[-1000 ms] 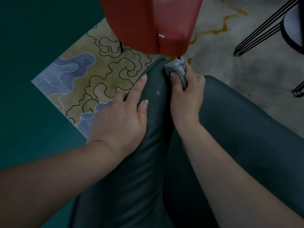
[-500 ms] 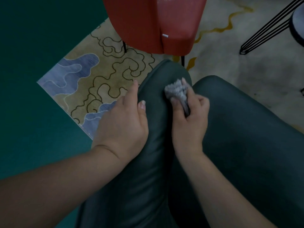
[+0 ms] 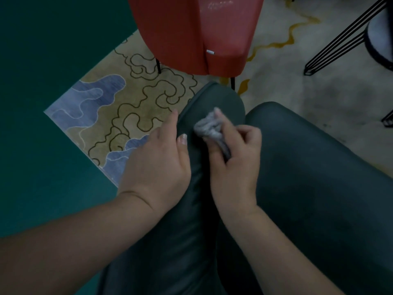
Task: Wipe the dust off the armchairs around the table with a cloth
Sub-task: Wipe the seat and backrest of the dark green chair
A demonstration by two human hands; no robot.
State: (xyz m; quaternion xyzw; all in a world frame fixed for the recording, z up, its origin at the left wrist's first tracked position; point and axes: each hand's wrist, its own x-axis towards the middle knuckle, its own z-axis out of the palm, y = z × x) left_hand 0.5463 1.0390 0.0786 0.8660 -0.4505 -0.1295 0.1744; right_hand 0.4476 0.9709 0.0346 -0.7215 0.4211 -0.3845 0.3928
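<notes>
In the middle of the frame the right hand grips the bunched grey cloth against the dark green armchair's armrest. The armrest's long axis runs down the frame toward the person, so the unwiped length probably lies behind the cloth. The left hand lies flat along its outer side, holding nothing

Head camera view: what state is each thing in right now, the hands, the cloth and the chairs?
Left hand: open, resting on the armrest's outer side.
Right hand: grips the cloth, pressing it to the armrest.
Grey cloth: bunched up, on the armrest top.
Dark green armchair: armrest under the cloth.
Red chair: standing on the rug, untouched.
Patterned rug: lying flat.
</notes>
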